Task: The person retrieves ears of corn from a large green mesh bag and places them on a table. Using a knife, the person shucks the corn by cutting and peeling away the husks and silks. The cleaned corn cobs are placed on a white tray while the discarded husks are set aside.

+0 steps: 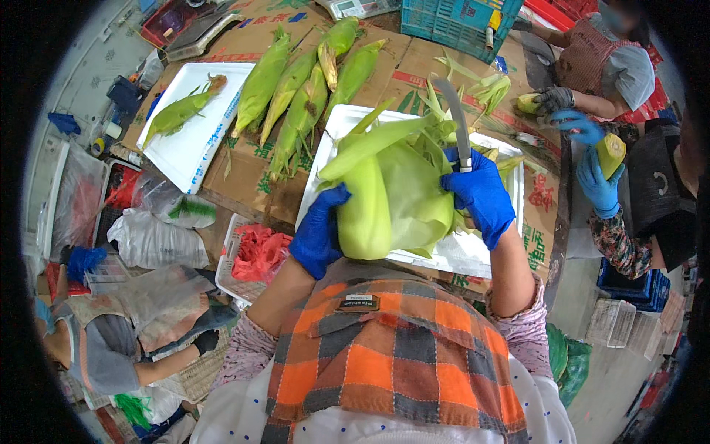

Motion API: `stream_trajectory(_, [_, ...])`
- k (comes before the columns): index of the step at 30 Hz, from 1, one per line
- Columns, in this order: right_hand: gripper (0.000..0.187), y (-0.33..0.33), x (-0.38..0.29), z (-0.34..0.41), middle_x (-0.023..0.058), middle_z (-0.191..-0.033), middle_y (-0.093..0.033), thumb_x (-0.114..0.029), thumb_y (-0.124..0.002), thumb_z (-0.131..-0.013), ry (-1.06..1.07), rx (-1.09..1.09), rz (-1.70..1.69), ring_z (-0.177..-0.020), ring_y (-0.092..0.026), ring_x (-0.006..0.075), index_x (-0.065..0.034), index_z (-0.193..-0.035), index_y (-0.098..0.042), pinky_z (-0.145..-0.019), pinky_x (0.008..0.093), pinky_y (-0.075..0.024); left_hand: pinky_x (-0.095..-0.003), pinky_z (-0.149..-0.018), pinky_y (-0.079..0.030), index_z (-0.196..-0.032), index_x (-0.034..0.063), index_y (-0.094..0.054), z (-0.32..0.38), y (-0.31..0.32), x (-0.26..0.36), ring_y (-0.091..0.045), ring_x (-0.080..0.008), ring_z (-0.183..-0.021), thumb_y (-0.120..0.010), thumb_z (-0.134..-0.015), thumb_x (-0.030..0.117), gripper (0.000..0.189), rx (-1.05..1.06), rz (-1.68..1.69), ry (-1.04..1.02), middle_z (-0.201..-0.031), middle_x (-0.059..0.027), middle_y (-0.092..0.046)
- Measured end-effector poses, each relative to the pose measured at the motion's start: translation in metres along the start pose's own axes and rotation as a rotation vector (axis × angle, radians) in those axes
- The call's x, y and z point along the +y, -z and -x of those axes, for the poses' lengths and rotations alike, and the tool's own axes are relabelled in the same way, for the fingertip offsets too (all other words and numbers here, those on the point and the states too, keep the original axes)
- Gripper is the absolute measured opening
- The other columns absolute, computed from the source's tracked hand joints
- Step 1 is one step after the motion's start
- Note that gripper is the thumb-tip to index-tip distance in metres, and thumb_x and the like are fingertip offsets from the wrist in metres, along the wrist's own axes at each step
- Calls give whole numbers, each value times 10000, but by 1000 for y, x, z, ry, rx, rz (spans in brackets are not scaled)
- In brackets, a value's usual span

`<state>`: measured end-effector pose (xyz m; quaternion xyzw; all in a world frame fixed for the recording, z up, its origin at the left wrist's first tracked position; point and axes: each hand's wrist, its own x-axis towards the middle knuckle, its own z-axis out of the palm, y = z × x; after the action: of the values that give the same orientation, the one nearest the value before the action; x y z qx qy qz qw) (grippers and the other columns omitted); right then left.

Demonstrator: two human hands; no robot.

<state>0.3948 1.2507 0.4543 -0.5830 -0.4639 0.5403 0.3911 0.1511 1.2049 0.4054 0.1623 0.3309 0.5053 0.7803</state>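
Note:
My left hand, in a blue glove, grips the side of a corn ear with pale green husk around it. Wide husk leaves spread open to the right of the ear. In my right hand, also blue-gloved, is a knife with its curved blade pointing up and away from me; the same hand touches the edge of the spread husk. Beneath both hands lies a white foam tray, partly covered by husks. What the right fingers pinch behind the leaves is hidden.
Several unhusked corn ears lie on the cardboard-covered table. Left of them, another foam tray bears one ear. A teal crate stands at the back. Two co-workers handle corn at right; another person is at lower left.

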Motion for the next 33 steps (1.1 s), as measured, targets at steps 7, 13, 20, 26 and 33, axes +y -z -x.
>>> stream_trajectory(7, [390, 8, 8, 6, 149, -913, -691, -160, -644, -785, 88, 41, 545, -799, -660, 242, -9, -1141, -595, -715, 349, -509, -478, -1005, -443, -1386, -30, -381, 4, 16, 22, -549, -354, -1168, -446, -924, 537, 735, -286, 195, 20, -1356, -239, -486])
stream_trajectory(13, [363, -22, -28, 37, 66, -1048, -682, -142, -745, -812, 265, 58, 219, -889, -623, 123, -64, -1149, -635, -773, 286, -504, -474, -976, -471, -1406, -35, -321, -2, 14, 47, -559, -365, -1148, -511, -921, 497, 745, -182, 94, -70, -1278, -234, -531])
stream_trajectory(20, [654, -66, -21, 26, 198, -938, -680, -412, -769, -701, 223, -138, 360, -882, -677, 322, -78, -1230, -578, -784, 393, -524, -400, -954, -484, -1354, 22, -420, -25, -16, 39, -585, -249, -1095, -622, -913, 277, 548, -94, -128, -248, -1228, -128, -565])
stream_trajectory(26, [370, -56, -25, 11, 140, -766, -644, -138, -690, -760, 64, -148, 225, -655, -622, 212, -25, -1102, -604, -623, 340, -509, -360, -907, -511, -1337, 68, -457, -26, -17, 44, -600, -197, -1064, -586, -937, 303, 483, -58, -122, -140, -1193, -92, -587])
stream_trajectory(33, [346, -43, -58, 22, 6, -761, -624, -45, -747, -709, 78, -134, -53, -567, -539, 73, -51, -1038, -643, -477, 226, -418, -389, -938, -499, -1363, 111, -444, -33, -8, 38, -583, -227, -1095, -487, -965, 468, 537, -78, 29, -6, -1239, -100, -569])
